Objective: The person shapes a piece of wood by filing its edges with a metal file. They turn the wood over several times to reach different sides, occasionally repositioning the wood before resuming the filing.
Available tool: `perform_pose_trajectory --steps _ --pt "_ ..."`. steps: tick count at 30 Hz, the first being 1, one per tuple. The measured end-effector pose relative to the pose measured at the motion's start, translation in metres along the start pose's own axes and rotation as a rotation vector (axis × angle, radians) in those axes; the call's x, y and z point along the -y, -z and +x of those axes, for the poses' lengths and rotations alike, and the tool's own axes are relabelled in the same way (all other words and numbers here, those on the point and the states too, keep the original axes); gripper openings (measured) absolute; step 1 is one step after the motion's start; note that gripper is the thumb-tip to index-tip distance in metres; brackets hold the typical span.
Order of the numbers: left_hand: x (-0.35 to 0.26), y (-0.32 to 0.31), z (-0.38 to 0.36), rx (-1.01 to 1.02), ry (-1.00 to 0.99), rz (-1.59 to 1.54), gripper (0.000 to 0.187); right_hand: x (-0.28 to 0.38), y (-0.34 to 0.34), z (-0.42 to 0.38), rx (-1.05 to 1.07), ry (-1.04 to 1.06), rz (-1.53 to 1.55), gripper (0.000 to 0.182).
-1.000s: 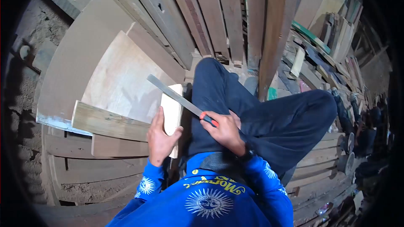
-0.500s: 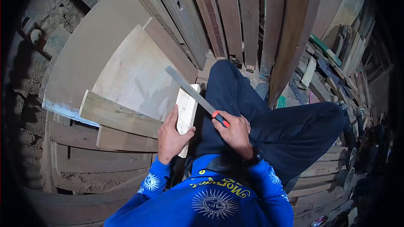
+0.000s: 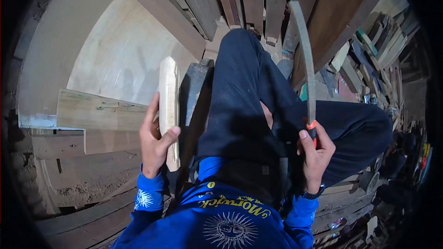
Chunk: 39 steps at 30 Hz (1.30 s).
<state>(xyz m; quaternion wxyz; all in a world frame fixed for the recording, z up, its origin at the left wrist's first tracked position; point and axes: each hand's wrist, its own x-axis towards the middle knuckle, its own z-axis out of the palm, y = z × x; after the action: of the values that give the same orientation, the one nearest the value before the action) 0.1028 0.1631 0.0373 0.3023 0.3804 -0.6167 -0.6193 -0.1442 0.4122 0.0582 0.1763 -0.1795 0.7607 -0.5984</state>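
My left hand grips a pale piece of wood by its lower part, thumb on the near side and fingers behind. The piece stands on edge, with a shaped rim facing right. In my right hand is a file, held by its red and black handle, its long flat metal blade pointing up and away from me. File and wood are well apart, one on each side of my leg. Just right of the wood lies a dark grey block, partly shadowed.
A large curved board and a lighter panel lie at the left, with a plank across the near end. Long beams lean at the back. Wood offcuts are heaped at the right.
The file has come off the wood and swung right, its blade now upright. My left hand has shifted left with the wood and turned it onto its edge.
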Motion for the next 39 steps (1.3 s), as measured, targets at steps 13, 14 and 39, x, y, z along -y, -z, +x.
perform_pose_trajectory --steps 13,14,39 --pt "-0.019 -0.002 0.049 0.386 0.07 -0.634 0.139 0.021 -0.051 0.032 0.09 -0.01 0.094 0.047" --pt "-0.024 -0.011 0.051 0.458 0.109 -0.731 0.142 0.025 -0.058 0.031 0.107 -0.01 0.039 0.054" --pt "-0.032 -0.099 0.07 0.706 0.125 -0.498 0.105 0.016 -0.071 0.027 0.208 0.745 -0.436 0.071"
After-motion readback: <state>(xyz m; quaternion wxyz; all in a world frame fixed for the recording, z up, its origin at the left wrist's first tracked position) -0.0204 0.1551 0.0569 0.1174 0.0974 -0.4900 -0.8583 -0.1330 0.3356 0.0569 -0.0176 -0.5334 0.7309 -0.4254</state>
